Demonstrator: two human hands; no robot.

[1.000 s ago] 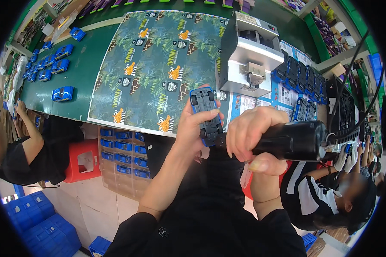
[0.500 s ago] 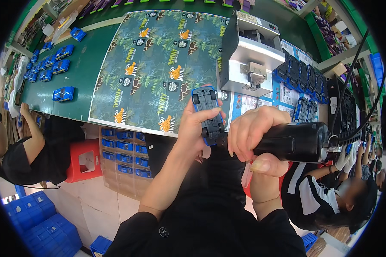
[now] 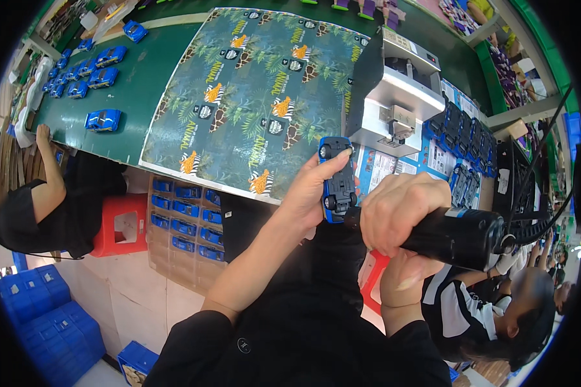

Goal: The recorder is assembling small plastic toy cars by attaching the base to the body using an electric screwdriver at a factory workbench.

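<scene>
A blue toy car (image 3: 337, 180) is clasped in my left hand (image 3: 310, 190), its black underside facing up and my thumb across one end. Wrapped round a black electric screwdriver (image 3: 455, 237) is my right hand (image 3: 403, 216). The tool lies nearly level, its nose meeting the near end of the car; my fingers hide the exact contact. Beyond the hands stands a silver machine (image 3: 400, 97) on the bench. To its right, several upturned toy cars (image 3: 461, 138) lie in rows on printed sheets.
A jungle-print sheet (image 3: 239, 109) covers the middle of the green bench (image 3: 155, 71). Several finished-looking blue cars (image 3: 103, 120) stand at its left. Below are a carton of cars (image 3: 186, 209), a red stool (image 3: 121, 226) and blue crates (image 3: 51, 316). People sit on both sides; a cable (image 3: 549, 142) hangs right.
My hands, the car and the screwdriver have shifted slightly right in the picture. The car is turned more upright, and the screwdriver's rear end has dipped. The whole view has shifted a little.
</scene>
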